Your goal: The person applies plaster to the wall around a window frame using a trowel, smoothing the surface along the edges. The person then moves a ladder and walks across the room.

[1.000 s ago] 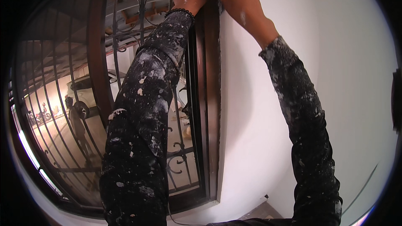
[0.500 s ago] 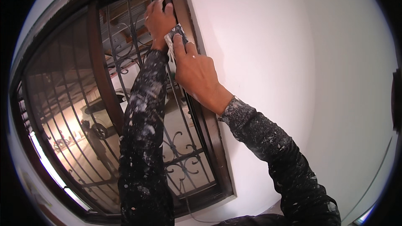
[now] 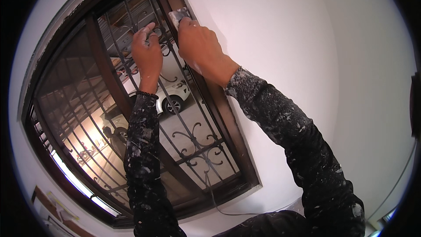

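My right hand (image 3: 202, 50) grips a small flat scraper (image 3: 179, 16), grey and smeared with white. Its edge lies against the dark brown window frame (image 3: 228, 127), close to where the frame meets the white wall. To the left, my left hand (image 3: 147, 55) is raised in front of the black metal grille (image 3: 193, 142). Its fingers are loosely bent and apart, with whitish smears on the tips and nothing visible between them. Whether they touch the bars I cannot tell. Both black sleeves (image 3: 272, 114) are spattered with white.
Smooth white wall (image 3: 280, 39) fills the right side. Beyond the grille a white car (image 3: 171, 98) stands outside. A thin cable (image 3: 215, 202) hangs from the grille's lower part and runs over the sill. At the lower left is a brown-edged object (image 3: 52, 206).
My left hand has come down and left, away from the frame's edge. My right hand has moved up along the frame with the scraper. The view has shifted slightly.
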Demonstrator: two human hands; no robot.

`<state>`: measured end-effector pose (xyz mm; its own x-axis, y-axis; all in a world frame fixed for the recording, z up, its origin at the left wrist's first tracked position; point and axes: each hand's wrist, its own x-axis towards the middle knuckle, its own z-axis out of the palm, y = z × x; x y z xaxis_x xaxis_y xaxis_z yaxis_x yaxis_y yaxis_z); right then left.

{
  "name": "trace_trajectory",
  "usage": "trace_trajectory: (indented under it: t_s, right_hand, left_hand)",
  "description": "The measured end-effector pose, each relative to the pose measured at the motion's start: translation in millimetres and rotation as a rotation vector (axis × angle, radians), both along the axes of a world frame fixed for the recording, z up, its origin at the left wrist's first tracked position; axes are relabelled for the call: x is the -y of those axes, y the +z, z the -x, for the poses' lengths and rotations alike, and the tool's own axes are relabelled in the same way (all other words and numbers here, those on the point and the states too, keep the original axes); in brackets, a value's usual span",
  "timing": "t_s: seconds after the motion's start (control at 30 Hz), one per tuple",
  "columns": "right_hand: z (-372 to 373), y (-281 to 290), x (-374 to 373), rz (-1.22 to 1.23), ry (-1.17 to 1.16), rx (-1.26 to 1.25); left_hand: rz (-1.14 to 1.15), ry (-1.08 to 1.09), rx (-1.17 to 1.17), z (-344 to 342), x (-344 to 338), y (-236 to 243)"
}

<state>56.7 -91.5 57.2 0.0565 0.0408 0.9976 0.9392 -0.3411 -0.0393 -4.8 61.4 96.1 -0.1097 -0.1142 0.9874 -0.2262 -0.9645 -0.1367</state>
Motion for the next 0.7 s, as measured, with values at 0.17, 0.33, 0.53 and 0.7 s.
trace_trajectory:
  t_s: [0.17, 0.33, 0.53, 0.7]
  right_hand:
    - [-4, -2, 5, 0.029, 0.026, -0.036]
    - [-6, -4, 7, 0.008, 0.088, -0.006]
    - [-5, -5, 7, -0.001, 0.094, -0.061]
    - [-5, -6, 5, -0.014, 0.079, -0.071]
  left_hand:
    - [-0.049, 0.001, -0.01, 10, 8, -1]
    - [-0.062, -0.002, -0.008, 13, 22, 1]
    - [-0.064, -0.049, -0.037, 14, 33, 1]
    - [0.008, -0.027, -0.063, 13, 26, -3]
